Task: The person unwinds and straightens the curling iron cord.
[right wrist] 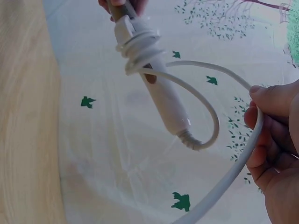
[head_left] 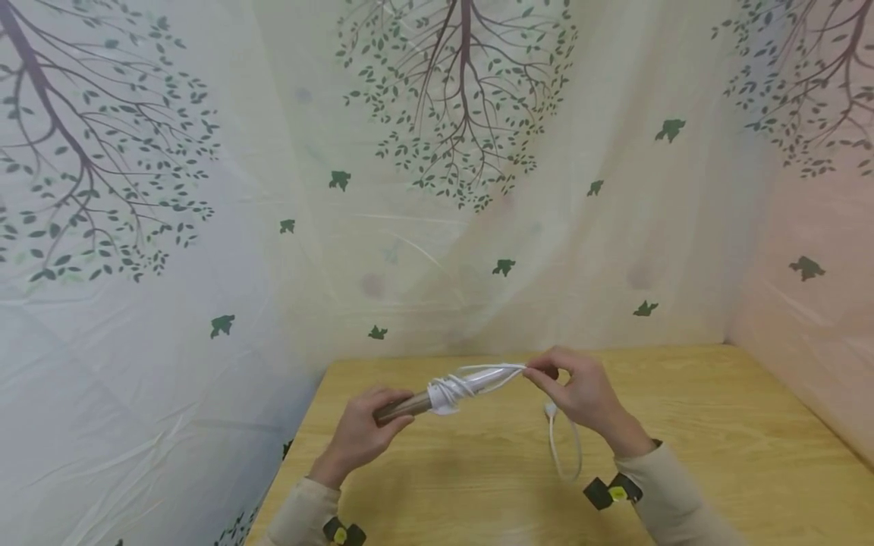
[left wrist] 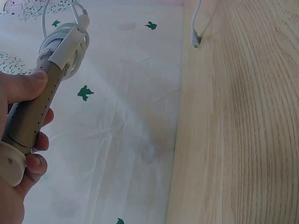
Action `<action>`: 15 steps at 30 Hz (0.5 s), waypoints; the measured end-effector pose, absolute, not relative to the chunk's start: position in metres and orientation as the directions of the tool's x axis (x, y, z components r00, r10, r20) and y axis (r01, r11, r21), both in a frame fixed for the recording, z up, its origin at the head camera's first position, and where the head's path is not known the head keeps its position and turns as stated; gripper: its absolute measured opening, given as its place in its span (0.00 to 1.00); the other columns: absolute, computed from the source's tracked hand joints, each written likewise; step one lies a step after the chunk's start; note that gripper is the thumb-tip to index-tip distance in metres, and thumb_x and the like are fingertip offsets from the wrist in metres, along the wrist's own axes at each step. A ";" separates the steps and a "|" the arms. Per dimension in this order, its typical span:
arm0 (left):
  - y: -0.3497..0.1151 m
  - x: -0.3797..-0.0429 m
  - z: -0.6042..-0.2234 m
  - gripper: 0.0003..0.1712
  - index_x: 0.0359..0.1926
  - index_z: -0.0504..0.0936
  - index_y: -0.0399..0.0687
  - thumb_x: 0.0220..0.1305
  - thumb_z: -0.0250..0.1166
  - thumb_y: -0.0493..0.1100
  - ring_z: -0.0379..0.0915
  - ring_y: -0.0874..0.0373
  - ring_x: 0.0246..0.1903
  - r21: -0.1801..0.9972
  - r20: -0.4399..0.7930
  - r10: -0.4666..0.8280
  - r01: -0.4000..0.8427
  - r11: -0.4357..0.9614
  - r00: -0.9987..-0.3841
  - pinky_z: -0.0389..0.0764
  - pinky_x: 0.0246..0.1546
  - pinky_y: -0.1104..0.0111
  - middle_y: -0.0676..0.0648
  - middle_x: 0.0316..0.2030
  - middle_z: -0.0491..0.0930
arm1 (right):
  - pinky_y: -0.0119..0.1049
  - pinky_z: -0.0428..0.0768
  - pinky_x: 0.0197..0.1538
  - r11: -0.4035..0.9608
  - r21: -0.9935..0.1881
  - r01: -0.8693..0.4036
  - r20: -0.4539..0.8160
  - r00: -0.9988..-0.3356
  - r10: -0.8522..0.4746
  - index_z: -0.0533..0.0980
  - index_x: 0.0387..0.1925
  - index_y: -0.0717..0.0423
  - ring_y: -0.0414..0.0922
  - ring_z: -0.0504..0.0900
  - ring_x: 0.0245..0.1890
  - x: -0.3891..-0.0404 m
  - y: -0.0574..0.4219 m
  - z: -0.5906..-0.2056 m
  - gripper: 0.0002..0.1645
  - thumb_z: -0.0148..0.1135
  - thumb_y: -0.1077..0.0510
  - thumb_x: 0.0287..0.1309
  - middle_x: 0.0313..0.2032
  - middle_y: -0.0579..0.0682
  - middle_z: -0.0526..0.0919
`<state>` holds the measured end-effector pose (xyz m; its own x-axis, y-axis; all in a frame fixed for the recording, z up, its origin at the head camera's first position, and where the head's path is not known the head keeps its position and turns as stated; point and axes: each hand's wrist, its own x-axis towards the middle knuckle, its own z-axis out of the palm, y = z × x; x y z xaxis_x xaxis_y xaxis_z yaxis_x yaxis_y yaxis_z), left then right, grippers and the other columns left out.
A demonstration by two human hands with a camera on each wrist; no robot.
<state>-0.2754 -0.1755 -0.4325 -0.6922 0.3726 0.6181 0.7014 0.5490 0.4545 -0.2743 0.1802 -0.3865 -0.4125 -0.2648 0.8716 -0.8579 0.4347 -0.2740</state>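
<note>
Appliance: a wand-shaped tool, with a brown perforated barrel (left wrist: pixel 35 109) and a white handle (right wrist: pixel 163 100), held aloft over the bench (head_left: pixel 478 470), toward its far edge and left of that edge's middle.
Left hand (head_left: pixel 362 428): fingers and thumb clamped round the barrel; the left wrist view shows a white end piece (left wrist: pixel 10 163) by the palm.
Right hand (head_left: pixel 580 387): thumb and fingers pinched together on the white cord (right wrist: pixel 210 196), out past the handle's tip.
Coils (head_left: pixel 452 388): several turns circle the appliance near where barrel meets handle, bunched and somewhat uneven.
Cord's run: from the handle's tip it curves back to the coils in a loose loop; another strand leads from the coils to the right hand.
Plug (head_left: pixel 550 409): below the right hand, toward the bench's far edge; whether it hangs or rests there, I cannot tell.
Wound so far: judging by the coils, the wrapping is well begun.
Left unwound: the strand at the right hand and the length down to the plug; no end looks tucked or fastened yet.
Backdrop (head_left: pixel 437 288): leaf-printed sheeting beyond the far edge.
</note>
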 end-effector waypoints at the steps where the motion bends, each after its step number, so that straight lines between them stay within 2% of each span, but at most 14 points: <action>1: -0.176 -0.275 -0.433 0.20 0.49 0.84 0.57 0.53 0.75 0.40 0.77 0.66 0.36 0.456 0.615 0.376 0.702 0.547 -0.693 0.79 0.37 0.70 0.58 0.39 0.83 | 0.22 0.66 0.28 0.443 -0.280 -0.852 0.866 -0.423 -0.267 0.83 0.31 0.49 0.33 0.69 0.25 -0.275 0.182 -0.385 0.13 0.73 0.69 0.46 0.25 0.39 0.80; 6: -0.176 -0.273 -0.436 0.21 0.50 0.83 0.57 0.54 0.75 0.42 0.77 0.66 0.36 0.465 0.616 0.400 0.724 0.510 -0.678 0.79 0.36 0.70 0.59 0.39 0.82 | 0.22 0.66 0.28 0.491 -0.282 -0.824 0.850 -0.452 -0.271 0.83 0.31 0.49 0.31 0.69 0.26 -0.280 0.190 -0.379 0.02 0.70 0.60 0.56 0.26 0.38 0.81; 9: -0.176 -0.273 -0.436 0.21 0.51 0.83 0.57 0.54 0.74 0.43 0.78 0.65 0.37 0.469 0.617 0.414 0.735 0.489 -0.669 0.79 0.36 0.69 0.58 0.40 0.83 | 0.24 0.67 0.27 0.502 -0.270 -0.822 0.858 -0.442 -0.262 0.83 0.30 0.52 0.32 0.69 0.25 -0.286 0.194 -0.379 0.02 0.69 0.58 0.57 0.25 0.39 0.81; 12: -0.176 -0.272 -0.436 0.21 0.51 0.83 0.57 0.55 0.74 0.43 0.78 0.65 0.38 0.468 0.616 0.423 0.741 0.482 -0.665 0.79 0.37 0.68 0.58 0.41 0.83 | 0.24 0.67 0.26 0.527 -0.291 -0.798 0.846 -0.472 -0.247 0.83 0.30 0.52 0.32 0.70 0.25 -0.293 0.199 -0.382 0.02 0.70 0.61 0.55 0.25 0.39 0.81; 15: -0.177 -0.271 -0.437 0.21 0.51 0.83 0.58 0.55 0.74 0.44 0.78 0.65 0.38 0.462 0.617 0.429 0.745 0.481 -0.660 0.79 0.37 0.68 0.59 0.41 0.83 | 0.22 0.67 0.25 0.559 -0.330 -0.761 0.826 -0.519 -0.219 0.83 0.29 0.50 0.32 0.69 0.23 -0.300 0.205 -0.388 0.07 0.72 0.66 0.51 0.24 0.39 0.81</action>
